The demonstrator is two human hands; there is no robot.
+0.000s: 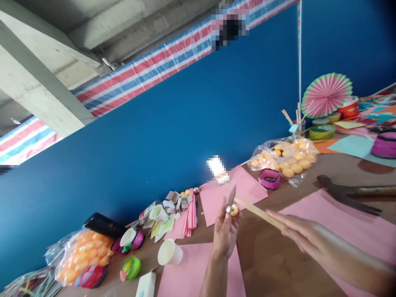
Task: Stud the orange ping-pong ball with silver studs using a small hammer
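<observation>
My left hand is raised over the table, its fingers closed around a small orange ball and a shiny silver ball. A grey pointed blade sticks up just above them; I cannot tell what it is fixed to. My right hand grips a flat, pale wooden stick that slants up toward my left hand. The stick's far end reaches the orange ball and the blade, but whether it touches them is unclear.
Pink paper sheets, a paper cup and a claw hammer lie around. Bags of orange balls stand left and at the back right. Bracelet-like purple ring and pleated paper fan are behind; a blue partition rises beyond.
</observation>
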